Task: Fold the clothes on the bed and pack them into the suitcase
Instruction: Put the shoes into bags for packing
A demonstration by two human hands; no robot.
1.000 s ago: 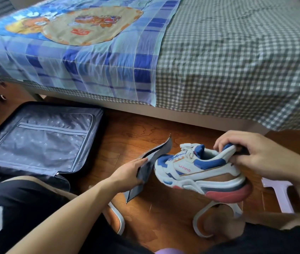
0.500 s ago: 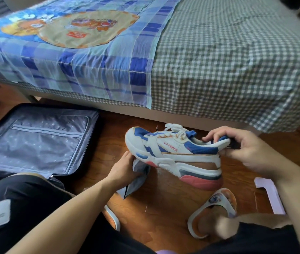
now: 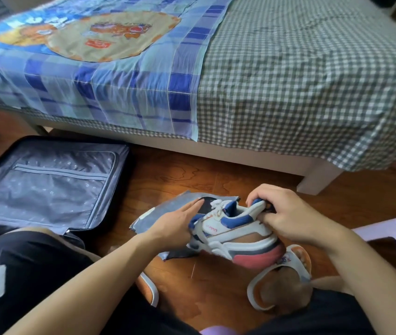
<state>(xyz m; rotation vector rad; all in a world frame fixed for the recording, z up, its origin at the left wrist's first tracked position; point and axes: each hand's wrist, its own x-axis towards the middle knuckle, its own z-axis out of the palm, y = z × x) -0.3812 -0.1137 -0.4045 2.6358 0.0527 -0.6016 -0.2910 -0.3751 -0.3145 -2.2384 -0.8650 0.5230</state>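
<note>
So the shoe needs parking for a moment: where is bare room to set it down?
Free: the checked bedspread right of the blue quilt, and the floor between suitcase and bed. Crowded: around the hands, with the grey bag, sneaker and sandalled foot.

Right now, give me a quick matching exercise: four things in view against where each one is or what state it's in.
Things:
1. sneaker
2. suitcase
3. grey bag
4. blue sheet

Places or states:
A. spread on the bed
B. lying open on the floor
C. gripped at the heel by the right hand
D. under the left hand, mouth open

Pairs: 1-C, 2-B, 3-D, 4-A
</note>
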